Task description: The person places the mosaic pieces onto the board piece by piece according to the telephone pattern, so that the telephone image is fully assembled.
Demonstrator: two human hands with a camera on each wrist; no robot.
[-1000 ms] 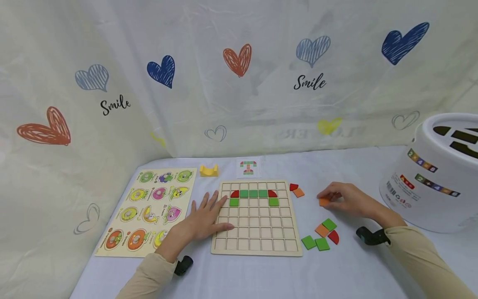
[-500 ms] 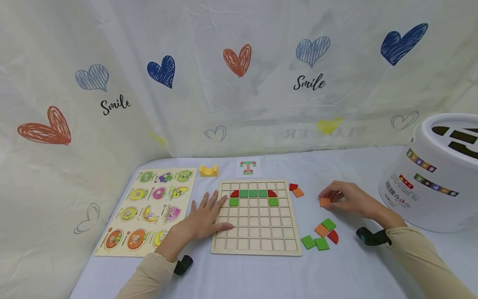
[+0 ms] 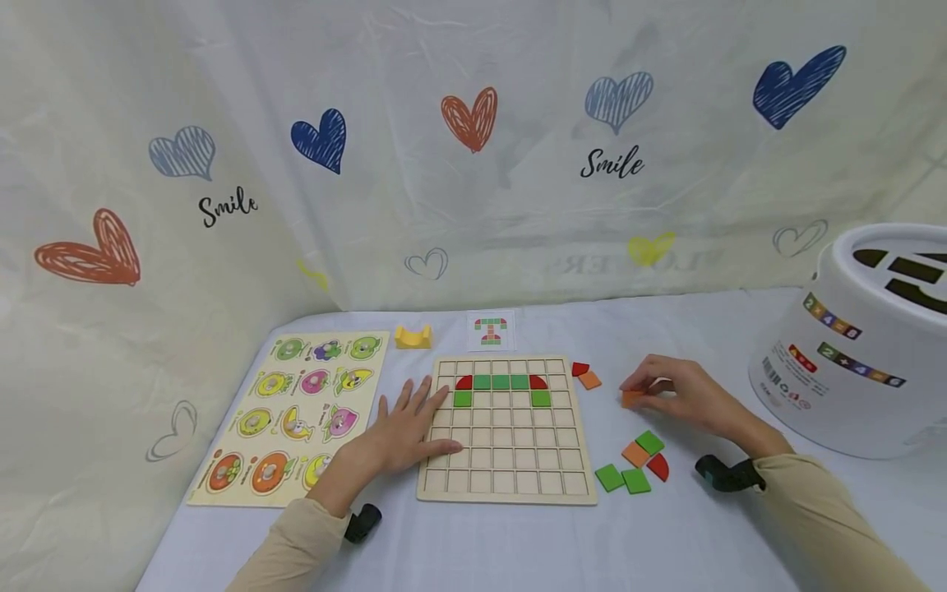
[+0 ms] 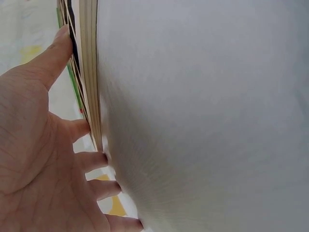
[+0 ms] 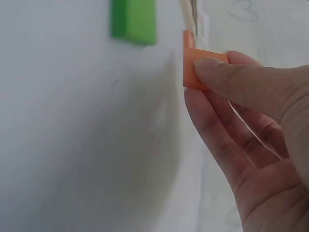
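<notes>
My right hand [image 3: 684,396] pinches an orange square tile [image 5: 190,68] between thumb and fingers, to the right of the wooden grid board [image 3: 510,498]. Spread flat, my left hand [image 3: 403,432] rests on the board's left edge, fingers straight, with the thumb over the grid; the left wrist view shows the board's layered side beside its fingers. Red quarter-round tiles [image 3: 538,382] and green square tiles [image 3: 501,382] sit in the board's upper cells. Loose on the cloth near the right hand lie green squares [image 3: 636,481], an orange square [image 3: 635,454] and a red quarter-round [image 3: 658,468].
Behind the board lies a small pattern card [image 3: 491,331], with a yellow stand [image 3: 413,337] to its left. A fruit puzzle board [image 3: 288,378] is at the left. A white bucket [image 3: 829,386] stands at the right. Another orange tile [image 3: 589,380] touches a red piece [image 3: 580,369].
My right hand has shifted slightly left toward the board with the orange square tile in its pinch. The left hand stays in place on the board.
</notes>
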